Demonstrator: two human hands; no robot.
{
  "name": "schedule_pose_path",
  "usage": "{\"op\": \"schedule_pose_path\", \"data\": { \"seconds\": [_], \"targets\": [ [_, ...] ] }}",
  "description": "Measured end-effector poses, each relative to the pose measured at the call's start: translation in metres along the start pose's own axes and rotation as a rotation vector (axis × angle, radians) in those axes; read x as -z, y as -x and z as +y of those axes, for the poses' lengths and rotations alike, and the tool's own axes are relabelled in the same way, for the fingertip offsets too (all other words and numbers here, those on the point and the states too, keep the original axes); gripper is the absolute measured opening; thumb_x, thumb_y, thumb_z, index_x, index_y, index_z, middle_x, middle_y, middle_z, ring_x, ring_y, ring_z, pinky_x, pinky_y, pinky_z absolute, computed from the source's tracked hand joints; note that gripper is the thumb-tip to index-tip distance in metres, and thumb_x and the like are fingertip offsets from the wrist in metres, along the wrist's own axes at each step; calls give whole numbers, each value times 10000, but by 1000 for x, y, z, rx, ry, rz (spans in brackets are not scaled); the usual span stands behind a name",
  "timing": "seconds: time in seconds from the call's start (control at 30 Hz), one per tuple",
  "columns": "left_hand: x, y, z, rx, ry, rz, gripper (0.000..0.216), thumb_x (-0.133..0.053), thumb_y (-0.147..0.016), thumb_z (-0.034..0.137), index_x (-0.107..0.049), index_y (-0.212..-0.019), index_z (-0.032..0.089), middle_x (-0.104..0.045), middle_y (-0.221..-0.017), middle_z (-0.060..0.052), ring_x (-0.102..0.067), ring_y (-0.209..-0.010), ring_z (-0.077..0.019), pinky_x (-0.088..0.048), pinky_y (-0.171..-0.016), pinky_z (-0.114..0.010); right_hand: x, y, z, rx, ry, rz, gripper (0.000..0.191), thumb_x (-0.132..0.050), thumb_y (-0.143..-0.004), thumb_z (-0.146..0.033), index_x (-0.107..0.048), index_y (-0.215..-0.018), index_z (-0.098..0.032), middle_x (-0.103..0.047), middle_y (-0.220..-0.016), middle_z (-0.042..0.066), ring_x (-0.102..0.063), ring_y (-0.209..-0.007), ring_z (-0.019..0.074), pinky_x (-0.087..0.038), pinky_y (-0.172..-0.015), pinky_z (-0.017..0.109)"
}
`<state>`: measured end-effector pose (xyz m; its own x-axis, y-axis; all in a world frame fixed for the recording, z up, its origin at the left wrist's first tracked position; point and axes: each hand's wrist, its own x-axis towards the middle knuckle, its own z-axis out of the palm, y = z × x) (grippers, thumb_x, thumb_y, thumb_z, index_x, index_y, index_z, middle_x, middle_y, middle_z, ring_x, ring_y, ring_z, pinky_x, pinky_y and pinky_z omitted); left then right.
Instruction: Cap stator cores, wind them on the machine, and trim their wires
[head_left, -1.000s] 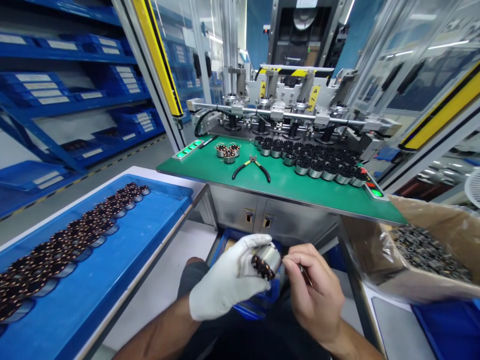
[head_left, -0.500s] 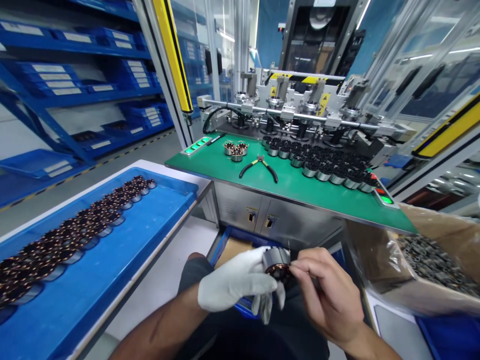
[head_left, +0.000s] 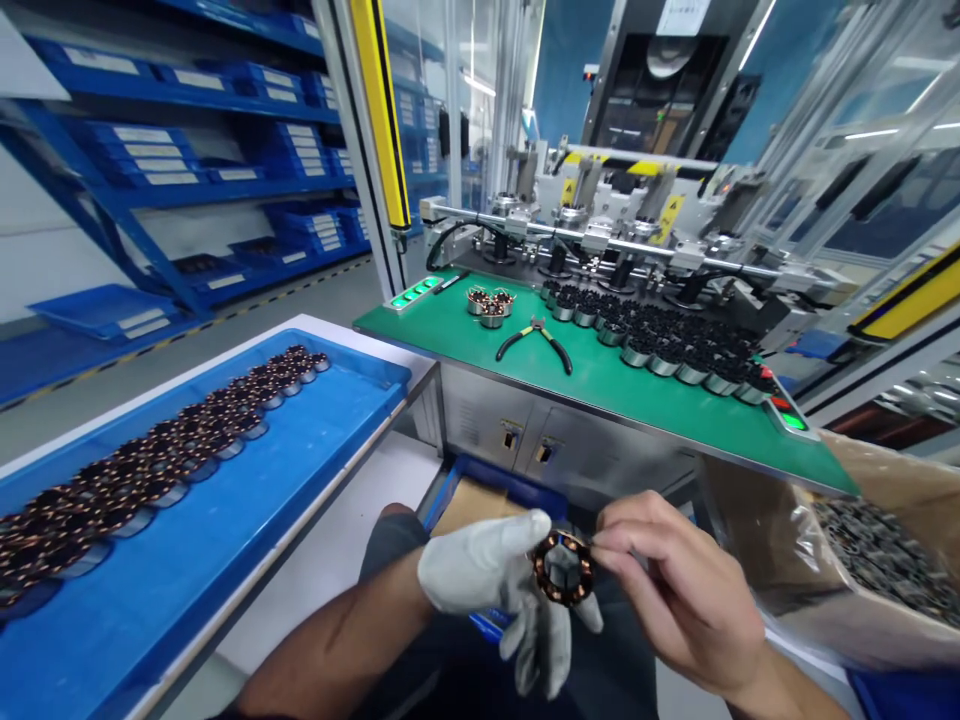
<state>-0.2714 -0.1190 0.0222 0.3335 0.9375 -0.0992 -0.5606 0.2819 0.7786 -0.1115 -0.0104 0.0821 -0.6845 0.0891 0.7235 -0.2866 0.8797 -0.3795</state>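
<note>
My left hand (head_left: 487, 570), in a white glove, grips a wound motor stator (head_left: 541, 580) by its side. The stator's copper coils and open centre face up towards me. Bare, my right hand (head_left: 675, 580) pinches thumb and forefinger together at the stator's right rim; whatever is between those fingertips is too small to make out. Beyond the hands, on the green work surface (head_left: 465, 345), lie side cutters (head_left: 536, 340) with spread black and yellow handles. Three copper-wound stators (head_left: 491, 308) with loose wire ends stand left of the cutters.
To the left, a blue tray (head_left: 330, 430) holds rows of copper-wound stators. Many black-topped stator cores (head_left: 660, 340) stand before the machine's clamping fixtures (head_left: 600, 235). A lined carton (head_left: 795, 540) of dark parts is at right. Blue shelving (head_left: 225, 190) stands behind.
The stator has been tipped, so its coil face and centre hole now turn towards me instead of its metal side. Both hands stay on it, and the view has shifted slightly.
</note>
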Motion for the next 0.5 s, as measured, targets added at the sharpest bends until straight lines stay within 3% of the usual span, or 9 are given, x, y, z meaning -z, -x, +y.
{"op": "schedule_pose_path", "data": {
  "seconds": [0.07,0.13,0.2,0.27,0.37,0.43,0.5],
  "targets": [
    [-3,0,-2,-66,-16,26,578,-625,-768,671,-617,-945,121,-688,-712,-74,-606,-481,-145,-404,-411,-206,0,-1,0,-17,48,8,179,-566,-859,6,-596,-960,-139,-617,-779,50,-587,-743,129,-500,-630,233],
    [-9,1,-1,-216,2,149,498,-756,-754,418,-534,-1133,185,-697,-835,-43,-632,-502,-129,-420,-423,-185,-1,-1,-1,-67,99,41,163,-582,-861,5,-603,-944,-134,-611,-795,50,-582,-747,117,-490,-645,221],
    [-16,2,3,-405,62,280,585,-811,-671,163,-502,-1158,263,-679,-980,-9,-686,-668,-126,-500,-546,-191,-3,-2,-2,-151,125,88,130,-590,-874,-15,-608,-915,-138,-605,-802,44,-579,-741,105,-480,-650,211],
    [-19,4,7,-578,141,319,569,-811,-606,59,-552,-1062,280,-647,-1101,7,-689,-933,-161,-549,-763,-253,-4,-4,-3,-254,107,119,104,-582,-900,-52,-610,-872,-148,-600,-787,32,-579,-716,96,-474,-637,204],
    [-16,5,13,-718,224,299,445,-818,-652,194,-616,-1040,278,-607,-1239,-5,-568,-1224,-241,-472,-1012,-360,-3,-10,-4,-337,-16,85,162,-551,-930,-92,-599,-792,-163,-584,-730,10,-570,-666,90,-466,-602,204],
    [-9,4,15,-598,198,267,377,-745,-761,433,-648,-1070,239,-642,-1196,-41,-593,-1170,-229,-466,-1006,-340,-1,-13,-3,-296,-102,33,168,-546,-929,-92,-596,-786,-165,-586,-718,8,-571,-666,95,-470,-603,210],
    [-1,2,13,-361,129,195,514,-612,-809,632,-688,-968,149,-705,-979,-93,-664,-940,-205,-522,-867,-310,2,-15,0,-221,-150,-20,137,-554,-917,-76,-603,-820,-160,-600,-737,16,-577,-686,102,-476,-613,216]
  ]
}}
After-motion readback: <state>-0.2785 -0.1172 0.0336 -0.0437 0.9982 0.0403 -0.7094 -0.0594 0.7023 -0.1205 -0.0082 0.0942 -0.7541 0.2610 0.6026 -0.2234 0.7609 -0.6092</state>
